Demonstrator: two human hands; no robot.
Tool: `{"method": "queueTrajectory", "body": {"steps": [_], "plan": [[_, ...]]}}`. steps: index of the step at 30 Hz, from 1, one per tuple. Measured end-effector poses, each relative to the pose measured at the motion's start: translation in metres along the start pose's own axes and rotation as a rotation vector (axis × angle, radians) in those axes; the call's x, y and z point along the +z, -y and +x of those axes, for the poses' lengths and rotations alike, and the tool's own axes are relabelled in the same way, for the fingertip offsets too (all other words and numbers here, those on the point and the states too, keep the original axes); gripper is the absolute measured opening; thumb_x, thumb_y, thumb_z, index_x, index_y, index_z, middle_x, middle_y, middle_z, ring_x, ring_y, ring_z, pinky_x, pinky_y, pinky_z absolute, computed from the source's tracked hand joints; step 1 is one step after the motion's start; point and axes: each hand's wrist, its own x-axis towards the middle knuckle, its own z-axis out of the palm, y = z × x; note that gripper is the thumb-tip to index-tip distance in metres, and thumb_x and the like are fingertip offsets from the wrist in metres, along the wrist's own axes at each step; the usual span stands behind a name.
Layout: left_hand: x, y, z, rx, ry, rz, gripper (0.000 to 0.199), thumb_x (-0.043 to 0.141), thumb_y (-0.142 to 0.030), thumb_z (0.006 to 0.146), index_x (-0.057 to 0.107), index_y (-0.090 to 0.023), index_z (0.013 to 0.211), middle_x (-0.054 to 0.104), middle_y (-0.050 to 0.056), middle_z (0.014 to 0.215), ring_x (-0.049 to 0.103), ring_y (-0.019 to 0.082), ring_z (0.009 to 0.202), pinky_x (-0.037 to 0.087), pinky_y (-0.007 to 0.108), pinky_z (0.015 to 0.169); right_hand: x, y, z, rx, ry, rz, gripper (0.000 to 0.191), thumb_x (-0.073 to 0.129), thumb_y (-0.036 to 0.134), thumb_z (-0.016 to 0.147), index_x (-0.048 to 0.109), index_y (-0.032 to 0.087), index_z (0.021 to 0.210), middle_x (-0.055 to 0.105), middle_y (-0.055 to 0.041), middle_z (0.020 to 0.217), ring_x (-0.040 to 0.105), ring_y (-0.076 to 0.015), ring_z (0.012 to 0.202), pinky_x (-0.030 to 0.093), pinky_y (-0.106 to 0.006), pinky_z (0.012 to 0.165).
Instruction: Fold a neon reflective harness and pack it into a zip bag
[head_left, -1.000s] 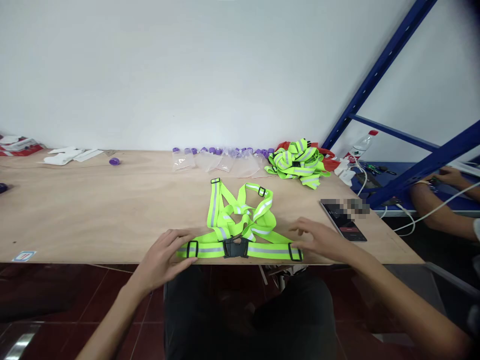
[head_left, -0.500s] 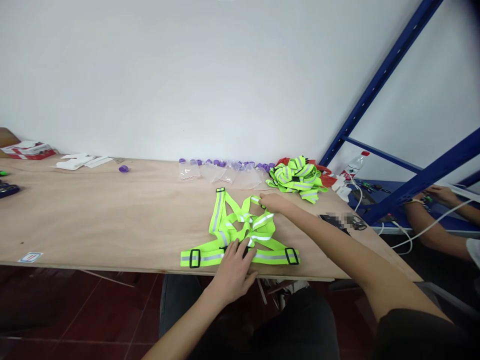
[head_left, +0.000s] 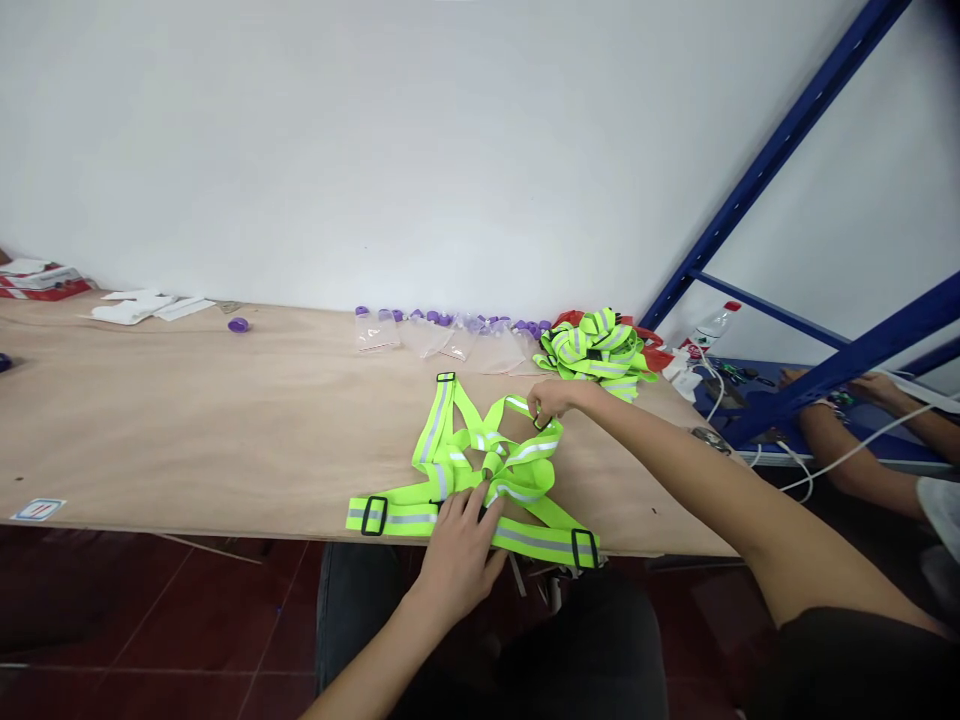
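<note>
A neon yellow-green reflective vest (head_left: 431,435) made of elastic straps with grey stripes lies spread on the wooden table (head_left: 187,430). Its waist belt runs along the table's front edge, with a black slide buckle (head_left: 374,516) at the left end and another black buckle (head_left: 584,548) at the right. My left hand (head_left: 461,545) rests on the middle of the belt, fingers stretched out and pressing it down; part of a black piece is hidden under them. With fingers closed, my right hand (head_left: 553,398) pinches the upper right shoulder strap beside its black buckle.
Behind the vest are small clear bags (head_left: 376,331) and several purple rolled items (head_left: 439,318). A heap of similar vests (head_left: 596,350) lies back right. White papers (head_left: 135,306) are at far left. A blue metal frame (head_left: 750,210) stands right, where another person's arms (head_left: 847,445) work.
My right hand has drawn the shoulder strap slightly to the right. The belt's right end now slants lower, past the table edge. My left hand stays on the belt; the view has shifted a little.
</note>
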Motion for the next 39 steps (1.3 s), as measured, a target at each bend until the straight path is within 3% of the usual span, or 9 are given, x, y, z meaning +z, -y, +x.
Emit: {"method": "queueTrajectory", "body": {"steps": [4,8,13,19,24,28,34,37,39], "plan": [[-0.004,0.000,0.000,0.018,0.020,-0.007,0.058,0.063,-0.023,0.083,0.047,-0.024,0.139,0.046,0.012,0.151,0.049,0.036,0.121,0.043,0.055,0.102,0.002,0.004,-0.005,0.023,0.035,-0.033,0.025,0.080,0.027,0.064,0.075,0.015,0.086,0.073,-0.0083,0.084,0.066,-0.0202,0.070,0.046,-0.028,0.063],[-0.004,0.000,-0.001,0.029,0.029,0.002,0.059,0.063,-0.022,0.084,0.047,-0.024,0.140,0.042,0.012,0.155,0.048,0.036,0.123,0.042,0.056,0.103,0.003,0.004,-0.005,0.053,0.049,-0.049,0.033,0.082,0.024,0.062,0.074,0.015,0.092,0.071,-0.0067,0.075,0.065,-0.0215,0.066,0.047,-0.031,0.063],[-0.004,0.002,-0.002,0.038,0.045,0.027,0.058,0.062,-0.023,0.086,0.046,-0.024,0.141,0.040,0.012,0.157,0.048,0.038,0.124,0.044,0.057,0.100,0.005,-0.001,-0.005,0.073,0.027,0.024,0.031,0.088,0.030,0.056,0.070,0.013,0.075,0.067,-0.0065,0.065,0.067,-0.0244,0.067,0.050,-0.034,0.065],[-0.006,0.004,-0.010,0.007,0.007,-0.006,0.070,0.061,-0.022,0.087,0.033,-0.026,0.152,0.031,0.017,0.158,0.047,0.038,0.129,0.047,0.054,0.100,-0.027,-0.015,-0.022,-0.080,-0.144,0.350,0.040,0.079,0.051,0.073,0.058,0.018,0.082,0.068,-0.0058,0.085,0.069,-0.0189,0.079,0.056,-0.025,0.067],[-0.006,0.006,-0.020,-0.010,-0.028,-0.034,0.068,0.060,-0.029,0.091,0.031,-0.027,0.153,0.038,0.018,0.149,0.050,0.037,0.128,0.049,0.052,0.098,-0.048,-0.021,-0.026,-0.205,-0.369,0.831,0.038,0.084,0.044,0.071,0.056,0.019,0.077,0.064,-0.0027,0.080,0.065,-0.0167,0.077,0.059,-0.028,0.071],[-0.008,0.007,-0.019,0.011,-0.011,0.005,0.067,0.060,-0.025,0.089,0.034,-0.026,0.151,0.040,0.019,0.148,0.054,0.036,0.120,0.052,0.052,0.093,-0.049,-0.018,-0.018,-0.234,-0.441,1.119,0.029,0.084,0.031,0.073,0.059,0.016,0.074,0.064,-0.0019,0.076,0.062,-0.0136,0.076,0.059,-0.029,0.075],[-0.009,0.009,-0.016,0.043,0.024,0.009,0.045,0.060,-0.025,0.091,0.051,-0.023,0.135,0.047,0.018,0.143,0.058,0.036,0.112,0.053,0.053,0.089,-0.047,-0.009,-0.013,-0.160,-0.464,1.226,0.026,0.078,0.029,0.081,0.056,0.017,0.076,0.071,-0.0067,0.080,0.070,-0.0180,0.072,0.063,-0.035,0.069],[-0.010,0.012,-0.016,-0.026,0.025,-0.096,0.053,0.068,-0.024,0.086,0.050,-0.025,0.136,0.045,0.017,0.144,0.056,0.037,0.118,0.053,0.054,0.092,-0.036,0.001,-0.013,-0.106,-0.428,1.278,0.028,0.078,0.033,0.082,0.054,0.018,0.082,0.072,-0.0092,0.079,0.073,-0.0242,0.065,0.063,-0.042,0.063],[-0.012,0.014,-0.016,-0.105,0.037,-0.191,0.063,0.075,-0.027,0.081,0.047,-0.026,0.137,0.042,0.016,0.145,0.058,0.036,0.116,0.054,0.053,0.091,-0.022,0.010,-0.014,-0.098,-0.437,1.324,0.028,0.072,0.036,0.086,0.050,0.020,0.086,0.073,-0.0091,0.085,0.075,-0.0237,0.068,0.064,-0.041,0.066]]}}
